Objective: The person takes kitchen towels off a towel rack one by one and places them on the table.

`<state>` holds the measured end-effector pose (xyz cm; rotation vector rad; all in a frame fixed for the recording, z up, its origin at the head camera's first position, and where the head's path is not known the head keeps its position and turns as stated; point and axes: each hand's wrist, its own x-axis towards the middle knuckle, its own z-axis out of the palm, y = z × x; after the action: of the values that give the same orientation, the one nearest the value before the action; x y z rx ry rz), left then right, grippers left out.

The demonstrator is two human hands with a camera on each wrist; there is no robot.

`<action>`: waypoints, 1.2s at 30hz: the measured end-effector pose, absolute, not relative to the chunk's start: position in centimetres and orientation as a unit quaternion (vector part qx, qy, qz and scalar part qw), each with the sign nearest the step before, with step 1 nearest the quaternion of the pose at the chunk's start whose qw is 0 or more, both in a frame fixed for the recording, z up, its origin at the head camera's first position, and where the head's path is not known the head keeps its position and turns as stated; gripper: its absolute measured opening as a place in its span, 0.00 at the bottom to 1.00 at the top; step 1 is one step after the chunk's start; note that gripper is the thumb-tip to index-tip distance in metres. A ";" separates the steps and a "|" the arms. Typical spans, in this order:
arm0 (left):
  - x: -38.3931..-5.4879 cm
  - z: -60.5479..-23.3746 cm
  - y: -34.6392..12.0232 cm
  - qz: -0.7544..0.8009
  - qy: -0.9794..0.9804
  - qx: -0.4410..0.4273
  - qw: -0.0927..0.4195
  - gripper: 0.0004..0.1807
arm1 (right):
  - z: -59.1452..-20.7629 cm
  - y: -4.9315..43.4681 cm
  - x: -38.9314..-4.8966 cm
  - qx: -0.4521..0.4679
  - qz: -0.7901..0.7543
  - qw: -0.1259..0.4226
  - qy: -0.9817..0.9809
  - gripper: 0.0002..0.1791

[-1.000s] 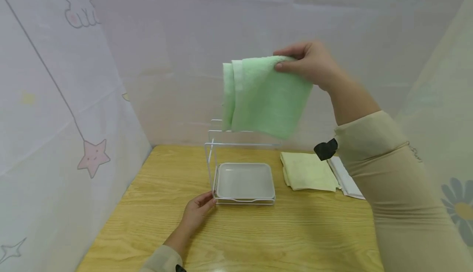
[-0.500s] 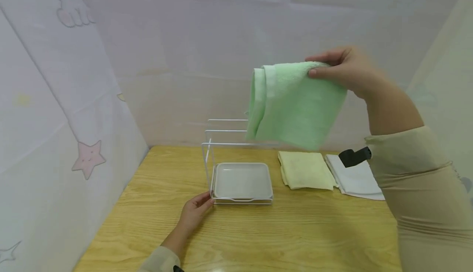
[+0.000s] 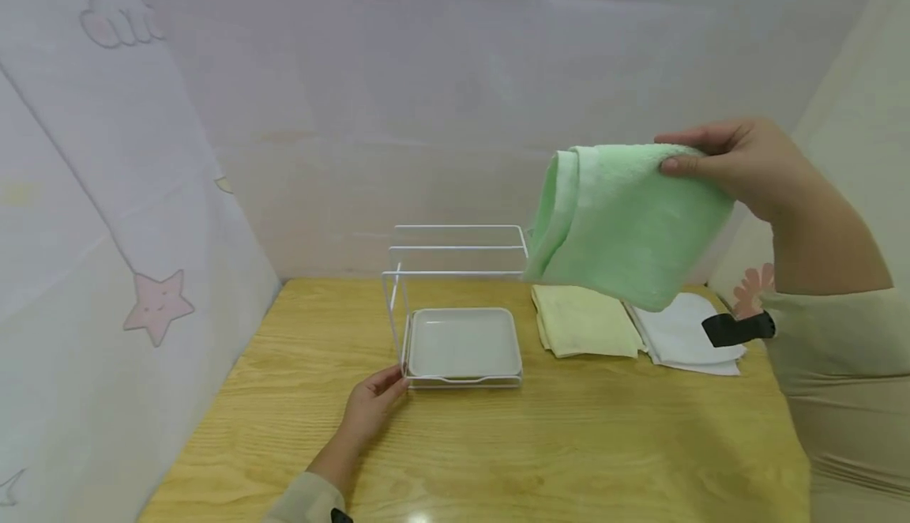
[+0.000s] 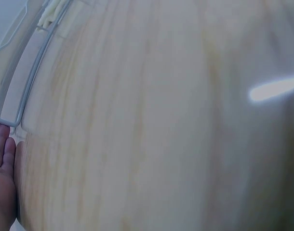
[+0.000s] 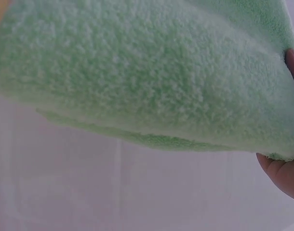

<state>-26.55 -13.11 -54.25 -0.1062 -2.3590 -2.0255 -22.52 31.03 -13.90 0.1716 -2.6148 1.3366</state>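
Observation:
In the head view my right hand pinches the top edge of a folded light-green towel, thumb in front and fingers behind. The towel hangs in the air, its lower part overlapping the cloths behind it. Its fluffy pile fills much of the right wrist view, where the towel shows a folded edge. My left hand is low on the table and holds the front left corner of a white wire rack between thumb and fingers. A pale shallow tray lies in the rack's base.
On the wooden table, a folded pale-yellow cloth lies right of the rack, with a folded white cloth beside it. A patterned fabric backdrop stands behind and at both sides.
My right hand has carried the green towel rightward and somewhat down, away from above the rack. More of the rack's top bars and the white cloth now show. My left hand stays at the rack's corner.

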 end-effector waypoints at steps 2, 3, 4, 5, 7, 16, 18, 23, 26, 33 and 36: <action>-26.5 -54.2 -13.1 -0.651 -0.758 -0.030 0.015 0.21 | -14.5 31.7 -22.2 0.049 0.443 0.102 -0.889 0.15; -26.5 -54.1 -13.2 -0.650 -0.759 -0.030 0.016 0.21 | -14.8 32.1 -22.0 0.042 0.439 0.102 -0.892 0.15; -26.5 -54.1 -13.2 -0.649 -0.760 -0.030 0.016 0.21 | -15.1 32.4 -21.8 0.036 0.432 0.102 -0.895 0.15; -26.5 -54.0 -13.2 -0.651 -0.758 -0.028 0.012 0.21 | -15.4 32.7 -21.6 0.031 0.426 0.102 -0.898 0.15; -26.4 -53.9 -13.3 -0.657 -0.754 -0.023 0.006 0.21 | -16.0 33.2 -21.3 0.022 0.415 0.102 -0.904 0.15; -26.2 -53.6 -13.6 -0.663 -0.748 -0.017 -0.008 0.22 | -19.4 34.5 -20.2 -0.001 0.379 0.072 -0.923 0.14; -26.2 -53.6 -13.6 -0.660 -0.751 -0.015 -0.008 0.22 | -20.3 34.7 -20.0 -0.002 0.365 0.064 -0.929 0.14; -26.1 -53.5 -13.5 -0.656 -0.754 -0.007 -0.006 0.21 | -23.0 35.3 -19.6 0.006 0.356 0.034 -0.934 0.21; -26.2 -53.6 -13.5 -0.650 -0.760 -0.007 -0.003 0.21 | -24.7 35.5 -19.4 0.006 0.357 0.012 -0.934 0.26; -26.1 -53.5 -13.5 -0.650 -0.760 -0.005 -0.006 0.21 | -27.9 35.6 -18.5 0.018 0.306 0.017 -0.952 0.30; -26.0 -53.3 -13.5 -0.651 -0.759 -0.006 -0.009 0.21 | -29.1 35.4 -17.8 0.029 0.288 0.027 -0.957 0.28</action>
<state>-25.95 -13.51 -53.34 -0.0184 -2.3983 -2.0554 -17.81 35.44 -29.14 0.0909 -2.9545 0.8897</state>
